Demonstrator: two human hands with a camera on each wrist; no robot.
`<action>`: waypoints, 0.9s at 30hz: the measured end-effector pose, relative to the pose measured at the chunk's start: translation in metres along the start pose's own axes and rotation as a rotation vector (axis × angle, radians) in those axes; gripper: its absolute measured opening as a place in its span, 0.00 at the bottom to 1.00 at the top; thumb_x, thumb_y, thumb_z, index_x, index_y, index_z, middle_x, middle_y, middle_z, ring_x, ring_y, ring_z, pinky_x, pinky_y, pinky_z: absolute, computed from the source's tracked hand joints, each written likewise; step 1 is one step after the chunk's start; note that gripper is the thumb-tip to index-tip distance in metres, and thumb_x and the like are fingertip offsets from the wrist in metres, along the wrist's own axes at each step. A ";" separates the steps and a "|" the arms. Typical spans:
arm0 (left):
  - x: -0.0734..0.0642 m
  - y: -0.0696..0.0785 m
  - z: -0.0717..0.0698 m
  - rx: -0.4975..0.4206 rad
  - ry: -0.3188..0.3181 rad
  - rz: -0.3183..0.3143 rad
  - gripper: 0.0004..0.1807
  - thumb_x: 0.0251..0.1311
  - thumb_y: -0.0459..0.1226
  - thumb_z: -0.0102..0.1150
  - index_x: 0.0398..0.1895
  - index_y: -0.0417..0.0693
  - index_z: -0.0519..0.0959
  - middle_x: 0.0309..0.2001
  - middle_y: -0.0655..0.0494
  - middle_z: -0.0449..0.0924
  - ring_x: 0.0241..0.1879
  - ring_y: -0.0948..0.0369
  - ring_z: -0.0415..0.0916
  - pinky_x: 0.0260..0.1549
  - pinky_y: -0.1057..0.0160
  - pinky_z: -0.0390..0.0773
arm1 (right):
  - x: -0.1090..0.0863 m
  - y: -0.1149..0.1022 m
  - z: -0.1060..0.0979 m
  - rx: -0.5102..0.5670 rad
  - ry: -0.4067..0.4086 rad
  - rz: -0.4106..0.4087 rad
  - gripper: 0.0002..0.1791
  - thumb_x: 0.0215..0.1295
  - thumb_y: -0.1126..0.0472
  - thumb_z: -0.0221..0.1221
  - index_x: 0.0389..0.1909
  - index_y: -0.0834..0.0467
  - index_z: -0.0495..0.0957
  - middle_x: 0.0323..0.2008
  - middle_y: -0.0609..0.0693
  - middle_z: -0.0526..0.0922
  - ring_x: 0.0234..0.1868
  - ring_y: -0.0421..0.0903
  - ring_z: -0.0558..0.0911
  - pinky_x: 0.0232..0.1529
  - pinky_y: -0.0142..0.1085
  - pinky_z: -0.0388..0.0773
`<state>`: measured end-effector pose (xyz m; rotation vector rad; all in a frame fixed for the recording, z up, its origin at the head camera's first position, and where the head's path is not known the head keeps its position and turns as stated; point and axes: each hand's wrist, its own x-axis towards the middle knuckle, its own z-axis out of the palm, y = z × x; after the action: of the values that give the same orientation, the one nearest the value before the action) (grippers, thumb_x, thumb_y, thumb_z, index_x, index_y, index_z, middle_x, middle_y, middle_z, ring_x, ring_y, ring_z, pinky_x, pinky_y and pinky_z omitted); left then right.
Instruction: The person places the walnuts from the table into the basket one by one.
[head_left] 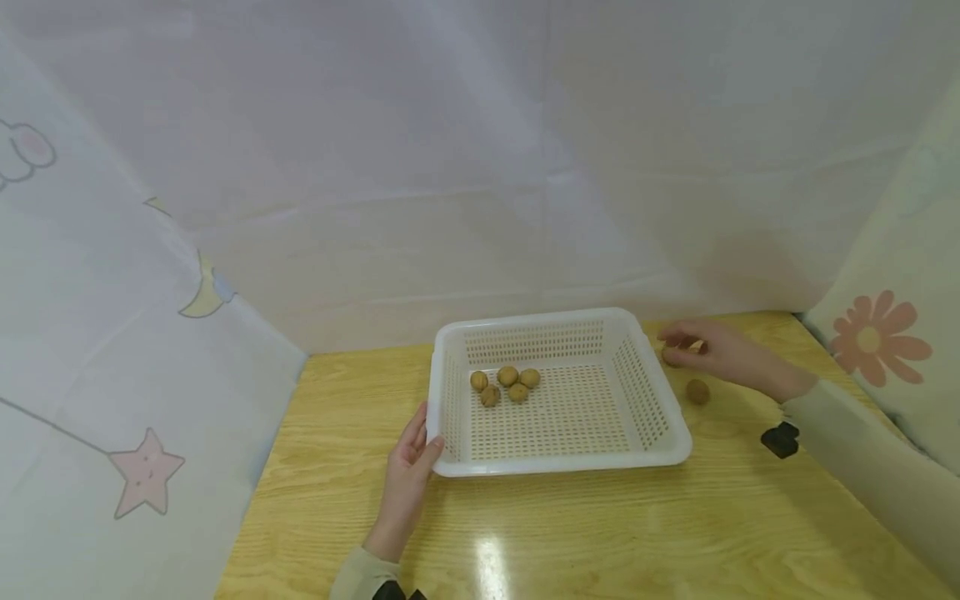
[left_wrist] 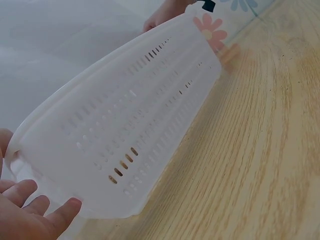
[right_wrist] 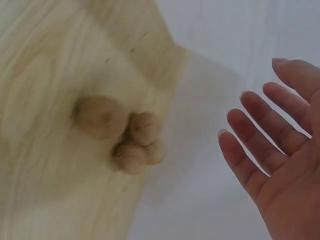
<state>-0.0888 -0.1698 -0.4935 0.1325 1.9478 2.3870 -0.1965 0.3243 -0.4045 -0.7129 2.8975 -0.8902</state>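
A white perforated plastic basket point(head_left: 540, 468) stands on the wooden table, with several walnuts point(head_left: 507, 377) grouped toward its left side. My left hand point(head_left: 408, 477) grips the basket's left rim, thumb over the edge and fingers against the outer wall. To the right of the basket, my right hand point(head_left: 716, 350) reaches over walnuts on the table, and one walnut point(head_left: 670, 357) shows below its fingers. Another walnut point(head_left: 697, 392) lies nearer to me. The right wrist view has the fingers point(right_wrist: 245, 162) parted and relaxed, apart from a small cluster of walnuts point(right_wrist: 132, 159).
Pale cloth point(head_left: 375, 167) with printed shapes hangs behind the table and on both sides. The wooden tabletop point(head_left: 337, 433) extends left of the basket and in front of it. The table's back edge runs close behind the basket.
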 end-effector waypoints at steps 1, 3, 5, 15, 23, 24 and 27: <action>0.000 0.000 0.000 0.000 0.001 -0.002 0.36 0.78 0.33 0.53 0.84 0.43 0.51 0.82 0.44 0.53 0.77 0.42 0.57 0.70 0.52 0.69 | -0.002 0.005 0.001 -0.004 0.006 0.011 0.19 0.72 0.60 0.65 0.59 0.65 0.81 0.51 0.57 0.87 0.48 0.52 0.83 0.44 0.41 0.83; 0.000 -0.001 0.000 0.003 0.001 -0.004 0.36 0.78 0.33 0.53 0.84 0.43 0.51 0.82 0.44 0.53 0.77 0.42 0.57 0.70 0.52 0.70 | -0.006 0.017 0.003 -0.024 0.013 0.037 0.19 0.73 0.59 0.65 0.59 0.65 0.81 0.51 0.58 0.87 0.48 0.52 0.83 0.44 0.41 0.84; 0.000 -0.001 0.000 0.004 0.003 -0.008 0.36 0.78 0.32 0.52 0.84 0.43 0.51 0.82 0.44 0.53 0.77 0.43 0.57 0.70 0.53 0.70 | -0.010 0.027 0.005 -0.045 0.006 0.062 0.18 0.73 0.59 0.65 0.58 0.64 0.82 0.50 0.57 0.87 0.48 0.52 0.83 0.45 0.42 0.84; 0.001 -0.001 0.000 -0.005 -0.003 0.014 0.37 0.78 0.33 0.53 0.84 0.42 0.51 0.82 0.44 0.53 0.77 0.43 0.57 0.70 0.54 0.70 | -0.029 0.058 0.022 -0.080 -0.067 0.155 0.24 0.73 0.56 0.65 0.60 0.70 0.78 0.52 0.64 0.85 0.45 0.54 0.84 0.41 0.48 0.85; 0.001 0.000 0.000 0.002 -0.003 0.009 0.37 0.77 0.33 0.53 0.84 0.43 0.51 0.82 0.44 0.54 0.77 0.42 0.58 0.70 0.52 0.69 | -0.039 0.069 0.040 -0.038 -0.097 0.226 0.20 0.75 0.53 0.63 0.56 0.65 0.80 0.46 0.57 0.86 0.44 0.52 0.83 0.39 0.45 0.83; 0.001 0.000 0.000 0.002 -0.005 0.009 0.37 0.77 0.33 0.53 0.84 0.43 0.51 0.82 0.44 0.54 0.77 0.42 0.57 0.70 0.52 0.69 | -0.040 0.069 0.041 -0.038 -0.094 0.226 0.20 0.75 0.53 0.63 0.56 0.64 0.81 0.46 0.55 0.86 0.44 0.52 0.83 0.39 0.45 0.83; 0.000 0.000 0.000 0.003 -0.006 0.004 0.37 0.78 0.33 0.53 0.84 0.44 0.51 0.82 0.45 0.54 0.77 0.42 0.57 0.70 0.53 0.69 | -0.042 0.072 0.045 -0.050 -0.081 0.210 0.18 0.74 0.55 0.63 0.54 0.64 0.81 0.43 0.53 0.86 0.42 0.49 0.82 0.39 0.43 0.82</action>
<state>-0.0892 -0.1700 -0.4936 0.1438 1.9506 2.3840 -0.1822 0.3719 -0.4851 -0.4253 2.8635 -0.7501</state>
